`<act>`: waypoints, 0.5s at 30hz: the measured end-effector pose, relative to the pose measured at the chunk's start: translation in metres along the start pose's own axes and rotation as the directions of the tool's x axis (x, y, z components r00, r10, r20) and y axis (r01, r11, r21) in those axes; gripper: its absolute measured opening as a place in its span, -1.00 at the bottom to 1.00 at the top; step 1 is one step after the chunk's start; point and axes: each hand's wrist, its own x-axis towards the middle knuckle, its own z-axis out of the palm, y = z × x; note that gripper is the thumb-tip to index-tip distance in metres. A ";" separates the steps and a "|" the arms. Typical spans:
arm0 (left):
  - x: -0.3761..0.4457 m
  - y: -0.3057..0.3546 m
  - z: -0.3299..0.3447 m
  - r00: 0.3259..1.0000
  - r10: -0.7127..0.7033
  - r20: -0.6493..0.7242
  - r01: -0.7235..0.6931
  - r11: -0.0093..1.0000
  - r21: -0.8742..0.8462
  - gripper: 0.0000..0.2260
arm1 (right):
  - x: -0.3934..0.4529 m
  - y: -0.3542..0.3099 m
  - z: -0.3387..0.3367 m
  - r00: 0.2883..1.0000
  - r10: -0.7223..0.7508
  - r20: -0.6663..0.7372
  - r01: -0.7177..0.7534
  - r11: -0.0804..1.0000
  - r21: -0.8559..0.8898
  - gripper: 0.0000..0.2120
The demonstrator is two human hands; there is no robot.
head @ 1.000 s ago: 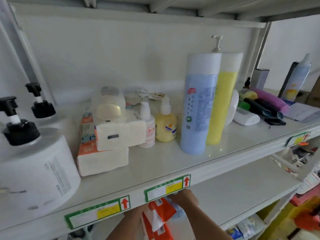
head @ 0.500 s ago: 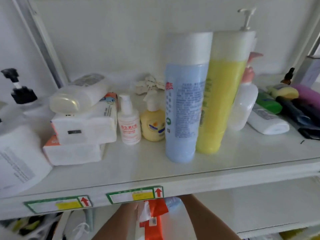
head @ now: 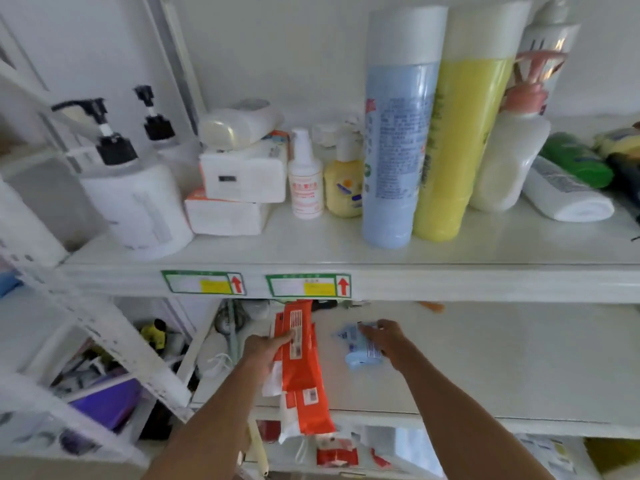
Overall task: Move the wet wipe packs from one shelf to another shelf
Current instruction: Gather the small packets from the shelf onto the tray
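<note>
On the upper shelf (head: 311,251), near its left end, stand two white pump bottles (head: 138,206) with black heads. Next come two white tissue packs (head: 242,178) stacked one on the other, with one pale bottle (head: 239,126) lying on top. Then two small bottles – a white spray bottle (head: 306,181) and a yellow one (head: 344,188) – followed by two tall cylinders touching side by side, the blue cylinder (head: 398,140) and the yellow cylinder (head: 460,140). Two green-bordered labels (head: 204,282) sit on this shelf's front edge.

On the lower shelf (head: 485,358), toward its left end, the left hand (head: 265,351) grips orange wet wipe packs (head: 299,365); at least two overlap, the exact count is unclear. They reach over the shelf's front edge. Just beside them, the right hand (head: 384,341) holds one small blue pack (head: 360,348) – fingers curled round it, low over the shelf.
</note>
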 end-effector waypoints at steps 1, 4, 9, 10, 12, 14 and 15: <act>-0.003 -0.002 -0.009 1.000 0.016 0.000 -0.016 1.000 -0.011 -0.34 | -0.010 -0.001 0.010 0.999 0.005 0.041 -0.006 1.000 0.031 -0.75; -0.035 -0.003 -0.040 0.998 0.052 0.030 -0.051 0.998 -0.030 -0.54 | -0.045 0.002 0.047 0.987 0.015 0.163 -0.035 0.992 0.123 -0.82; -0.082 -0.039 -0.108 0.985 0.170 0.027 -0.169 0.984 -0.050 -0.69 | -0.117 0.029 0.125 0.890 0.001 0.456 -0.125 0.962 0.242 -0.57; -0.091 -0.051 -0.123 0.980 0.198 0.020 -0.196 0.978 -0.070 -0.75 | -0.131 0.043 0.141 0.876 -0.002 0.482 -0.148 0.951 0.273 -0.43; -0.113 -0.076 -0.149 0.975 0.218 0.042 -0.208 0.965 -0.158 -0.82 | -0.154 0.071 0.173 0.863 0.062 0.502 -0.239 0.924 0.297 -0.23; -0.129 -0.105 -0.173 0.982 0.190 0.025 -0.177 0.949 -0.263 -0.82 | -0.185 0.092 0.205 0.889 0.198 0.414 -0.306 0.927 0.215 -0.24; -0.133 -0.123 -0.187 0.986 0.166 0.001 -0.158 0.943 -0.294 -0.82 | -0.198 0.101 0.219 0.896 0.248 0.368 -0.329 0.928 0.174 -0.26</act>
